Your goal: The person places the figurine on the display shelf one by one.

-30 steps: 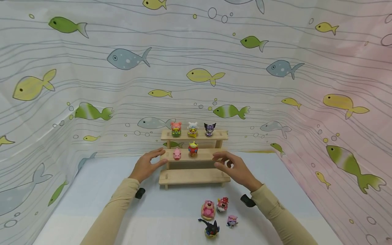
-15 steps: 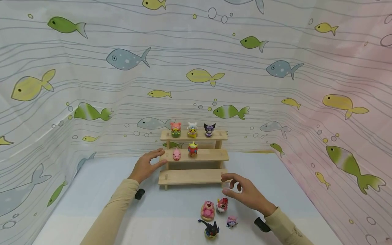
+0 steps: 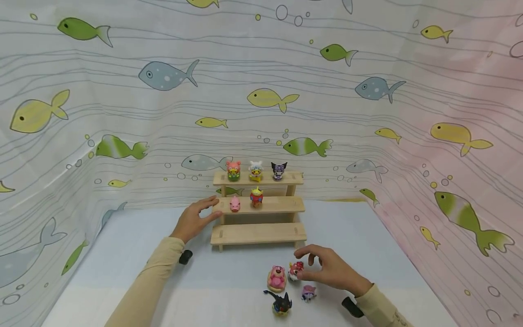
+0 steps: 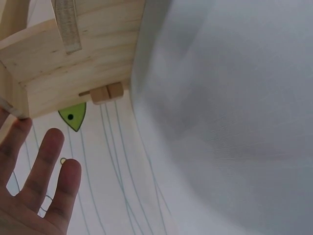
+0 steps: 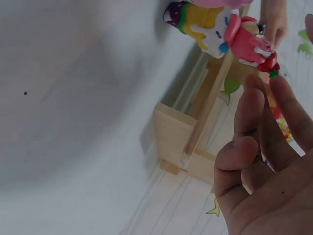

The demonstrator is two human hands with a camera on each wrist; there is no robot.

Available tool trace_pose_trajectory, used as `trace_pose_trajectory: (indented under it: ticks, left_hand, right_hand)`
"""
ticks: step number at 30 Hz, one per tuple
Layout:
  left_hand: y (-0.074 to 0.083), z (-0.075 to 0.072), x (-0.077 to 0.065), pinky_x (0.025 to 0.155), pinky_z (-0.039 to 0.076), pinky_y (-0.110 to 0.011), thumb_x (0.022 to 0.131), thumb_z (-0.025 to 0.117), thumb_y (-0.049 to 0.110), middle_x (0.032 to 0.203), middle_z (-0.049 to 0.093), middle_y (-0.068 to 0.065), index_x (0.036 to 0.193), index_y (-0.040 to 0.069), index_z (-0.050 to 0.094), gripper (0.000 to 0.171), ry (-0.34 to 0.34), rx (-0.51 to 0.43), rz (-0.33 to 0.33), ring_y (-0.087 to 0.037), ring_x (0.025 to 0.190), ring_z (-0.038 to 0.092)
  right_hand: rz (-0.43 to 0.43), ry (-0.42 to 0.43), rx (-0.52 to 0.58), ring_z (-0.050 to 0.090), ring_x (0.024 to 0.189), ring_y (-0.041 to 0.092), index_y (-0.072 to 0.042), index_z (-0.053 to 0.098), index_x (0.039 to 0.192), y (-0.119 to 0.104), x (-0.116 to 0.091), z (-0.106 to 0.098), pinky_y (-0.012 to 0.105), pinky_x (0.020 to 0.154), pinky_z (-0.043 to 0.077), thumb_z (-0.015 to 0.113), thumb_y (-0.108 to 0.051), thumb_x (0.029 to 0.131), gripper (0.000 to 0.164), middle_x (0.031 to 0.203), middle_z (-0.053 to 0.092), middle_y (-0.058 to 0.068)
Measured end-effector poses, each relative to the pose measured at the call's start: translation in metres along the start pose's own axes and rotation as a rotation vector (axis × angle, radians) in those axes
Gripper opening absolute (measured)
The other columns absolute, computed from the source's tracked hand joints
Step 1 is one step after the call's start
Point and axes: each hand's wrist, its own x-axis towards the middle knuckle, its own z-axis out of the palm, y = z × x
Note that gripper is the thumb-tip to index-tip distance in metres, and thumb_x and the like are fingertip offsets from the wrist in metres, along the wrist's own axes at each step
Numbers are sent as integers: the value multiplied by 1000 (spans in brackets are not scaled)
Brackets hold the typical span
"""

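At the left end of the middle tier of a wooden stepped display shelf, my left hand holds the board between thumb and fingers. In the left wrist view, a fingertip meets the wood while the other visible fingers stay off it. My right hand is over a pink-and-white bear figurine with a red top, its thumb and fingers spread apart. The right wrist view shows this figurine close to the fingertips, ungripped. Beside it lies a pink bear on an oval base.
A black figurine and a small pink-and-purple one stand nearer the front. On the top tier are a pink-hooded figure, a white-hooded one and a black-eared one. A pig and a red-clad figure occupy the middle tier.
My right hand has come from the right end of the middle tier down and toward the front, to the pink-and-white bear figurine. The left hand has stayed on the shelf.
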Motion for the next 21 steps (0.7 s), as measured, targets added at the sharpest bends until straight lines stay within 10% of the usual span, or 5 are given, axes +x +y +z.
trace_pose_trajectory:
  ticks: [7, 21]
  left_hand:
    - [1, 0, 1, 101, 50, -53, 90, 73, 51, 150, 53, 2, 140, 20, 64, 60, 16, 0, 12, -30, 132, 53]
    - [3, 1, 0, 100, 50, -53, 90, 74, 49, 150, 53, 0, 140, 17, 63, 60, 20, -1, 11, -30, 134, 52]
  right_hand:
    - [-21, -7, -36, 64, 85, 22, -17, 69, 121, 3, 0, 1, 39, 67, 51, 82, -43, 85, 45, 111, 69, -13]
    - [-15, -5, -24, 65, 82, 22, -22, 70, 114, 6, 0, 6, 36, 68, 53, 83, -37, 86, 34, 105, 69, -15]
